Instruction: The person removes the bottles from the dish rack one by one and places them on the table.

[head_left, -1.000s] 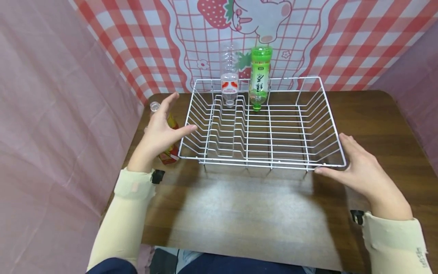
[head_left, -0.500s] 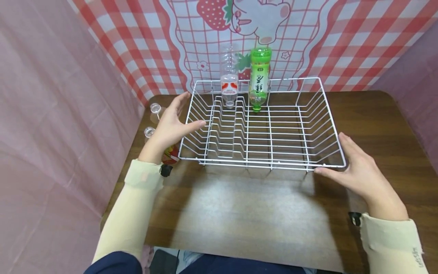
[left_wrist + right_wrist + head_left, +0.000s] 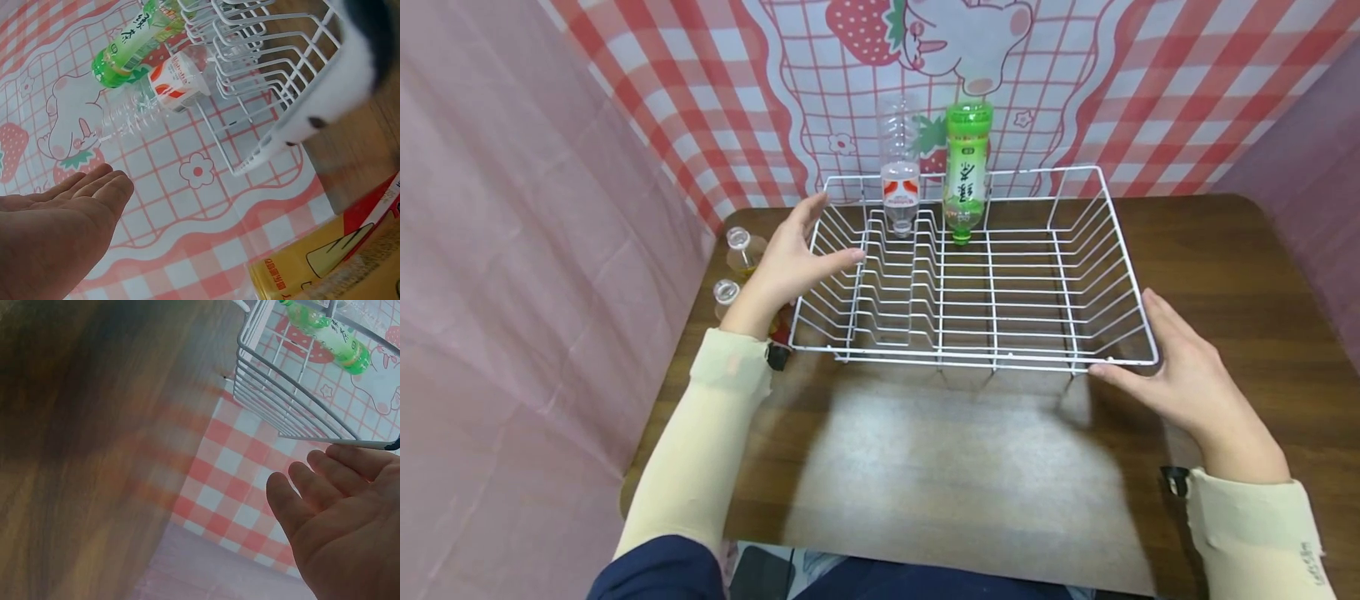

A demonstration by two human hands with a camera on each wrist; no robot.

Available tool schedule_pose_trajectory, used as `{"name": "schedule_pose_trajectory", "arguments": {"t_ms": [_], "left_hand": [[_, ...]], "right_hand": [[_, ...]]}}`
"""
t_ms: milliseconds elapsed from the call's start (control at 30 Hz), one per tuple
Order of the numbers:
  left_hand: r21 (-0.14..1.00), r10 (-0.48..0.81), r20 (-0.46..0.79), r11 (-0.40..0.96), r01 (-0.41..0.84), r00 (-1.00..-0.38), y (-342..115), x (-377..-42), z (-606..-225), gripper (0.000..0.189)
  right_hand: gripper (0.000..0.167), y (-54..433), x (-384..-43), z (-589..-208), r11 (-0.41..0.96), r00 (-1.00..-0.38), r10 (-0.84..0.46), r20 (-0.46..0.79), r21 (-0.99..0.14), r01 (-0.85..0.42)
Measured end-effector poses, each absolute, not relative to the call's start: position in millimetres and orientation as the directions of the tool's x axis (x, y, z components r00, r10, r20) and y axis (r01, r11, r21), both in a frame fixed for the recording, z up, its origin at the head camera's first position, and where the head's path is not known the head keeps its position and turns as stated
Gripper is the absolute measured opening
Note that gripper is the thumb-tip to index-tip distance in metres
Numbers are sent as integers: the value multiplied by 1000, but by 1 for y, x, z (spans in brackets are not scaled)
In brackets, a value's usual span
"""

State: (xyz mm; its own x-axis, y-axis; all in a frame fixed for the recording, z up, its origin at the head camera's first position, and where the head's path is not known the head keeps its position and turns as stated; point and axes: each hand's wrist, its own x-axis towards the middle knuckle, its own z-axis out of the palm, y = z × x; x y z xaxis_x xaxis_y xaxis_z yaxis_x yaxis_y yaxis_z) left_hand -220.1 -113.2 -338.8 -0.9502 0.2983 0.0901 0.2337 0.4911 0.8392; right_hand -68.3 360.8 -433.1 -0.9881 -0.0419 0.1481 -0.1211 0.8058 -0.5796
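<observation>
A white wire dish rack (image 3: 940, 359) stands on the wooden table. Two bottles lean upside down at its back: a clear one with a red-and-white label (image 3: 901, 185) and a green-labelled one (image 3: 967, 171). My left hand (image 3: 790, 265) is spread at the rack's left side, thumb reaching over the rim; the left wrist view shows its fingers straight, but whether it touches is unclear. My right hand (image 3: 1197, 379) lies against the front right corner. Its fingers are extended along the rack's side in the right wrist view, with the thumb at the front rail.
Two clear-necked bottles, one farther back (image 3: 739, 240) and one nearer (image 3: 726, 292), stand left of the rack, partly behind my left hand and wrist. A yellow-labelled bottle (image 3: 312, 256) shows in the left wrist view. A checked cloth (image 3: 692, 92) hangs behind the table.
My left hand has moved right and slightly back, from beside the left bottles to the rack's left rim, uncovering a second bottle neck. The right hand and rack stay nearly still.
</observation>
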Motion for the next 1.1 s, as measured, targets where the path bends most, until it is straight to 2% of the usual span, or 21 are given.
{"name": "schedule_pose_trajectory", "arguments": {"t_ms": [500, 1100], "left_hand": [[826, 323, 79, 508, 244, -943, -100, -232, -326, 104], [837, 330, 42, 504, 214, -943, -87, -246, -324, 104]], "right_hand": [[118, 360, -69, -430, 808, -992, -18, 124, -583, -87], [116, 358, -67, -440, 795, -984, -20, 175, -595, -122]]}}
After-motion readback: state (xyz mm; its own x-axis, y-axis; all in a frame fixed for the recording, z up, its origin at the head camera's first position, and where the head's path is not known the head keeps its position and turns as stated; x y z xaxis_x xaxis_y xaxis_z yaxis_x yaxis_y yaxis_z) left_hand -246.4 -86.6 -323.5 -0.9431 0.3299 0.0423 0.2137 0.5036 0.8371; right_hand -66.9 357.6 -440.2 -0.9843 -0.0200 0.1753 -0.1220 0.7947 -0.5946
